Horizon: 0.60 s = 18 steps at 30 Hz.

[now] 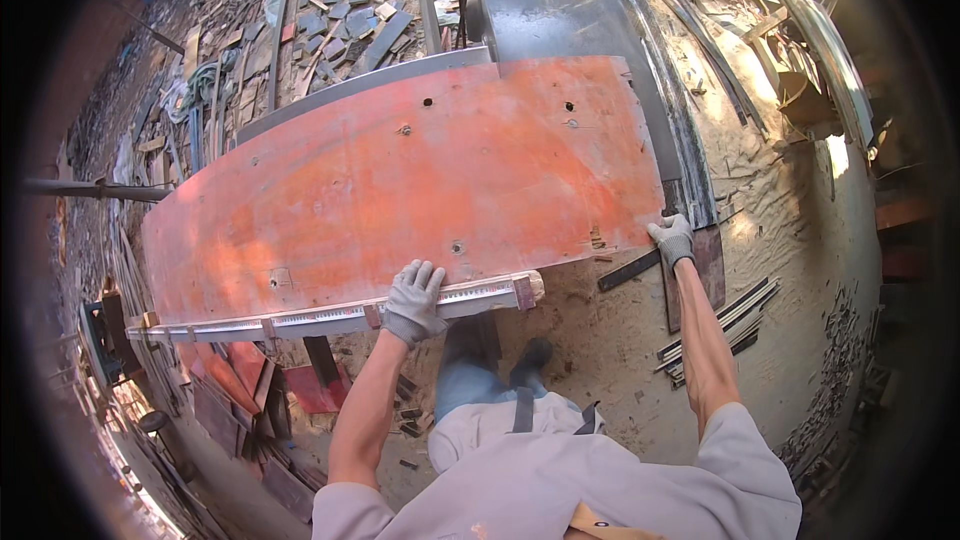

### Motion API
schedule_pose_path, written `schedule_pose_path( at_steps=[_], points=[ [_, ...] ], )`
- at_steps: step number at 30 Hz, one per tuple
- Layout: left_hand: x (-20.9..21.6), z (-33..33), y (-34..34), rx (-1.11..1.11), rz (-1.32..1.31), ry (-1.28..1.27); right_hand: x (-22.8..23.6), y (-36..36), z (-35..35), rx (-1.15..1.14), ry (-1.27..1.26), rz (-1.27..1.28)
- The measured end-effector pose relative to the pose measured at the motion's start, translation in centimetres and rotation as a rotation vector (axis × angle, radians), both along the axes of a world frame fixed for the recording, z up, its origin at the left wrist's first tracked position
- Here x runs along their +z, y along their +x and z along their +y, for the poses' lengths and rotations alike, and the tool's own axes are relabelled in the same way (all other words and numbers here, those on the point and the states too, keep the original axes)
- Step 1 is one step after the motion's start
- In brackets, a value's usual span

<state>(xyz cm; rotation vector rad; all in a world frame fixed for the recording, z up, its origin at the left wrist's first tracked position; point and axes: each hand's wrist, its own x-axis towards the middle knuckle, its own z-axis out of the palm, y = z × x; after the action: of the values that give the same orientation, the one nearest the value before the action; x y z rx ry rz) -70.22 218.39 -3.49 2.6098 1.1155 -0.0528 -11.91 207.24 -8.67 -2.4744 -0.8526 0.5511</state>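
While the flat, scuffed orange board overlies a smooth grey desk, we grip the board's near right corner with our right hand; our left hand, grip unclear, covers its near edge.

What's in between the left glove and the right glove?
In the head view, between the left hand and the right hand lie the near edge of the orange board and one end of the marked strip.
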Motion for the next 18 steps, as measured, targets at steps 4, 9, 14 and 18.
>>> schedule_pose_path(
  at_steps=[4,9,14,18],
  points=[
    [1.2,3.8,0.8,-0.015,0.064,-0.031,0.7,0.1,3.7,0.006,-0.018,-0.049],
    [1.8,10.3,2.6,-0.013,-0.073,0.085,-1.1,2.9,10.5,0.007,-0.032,-0.093],
    [1.5,18.1,3.3,-0.020,-0.038,0.037,-1.9,4.0,18.7,-0.017,-0.071,-0.171],
    [1.0,23.5,3.7,-0.022,-0.031,0.045,-0.9,3.6,24.3,-0.005,-0.035,-0.136]
  ],
)
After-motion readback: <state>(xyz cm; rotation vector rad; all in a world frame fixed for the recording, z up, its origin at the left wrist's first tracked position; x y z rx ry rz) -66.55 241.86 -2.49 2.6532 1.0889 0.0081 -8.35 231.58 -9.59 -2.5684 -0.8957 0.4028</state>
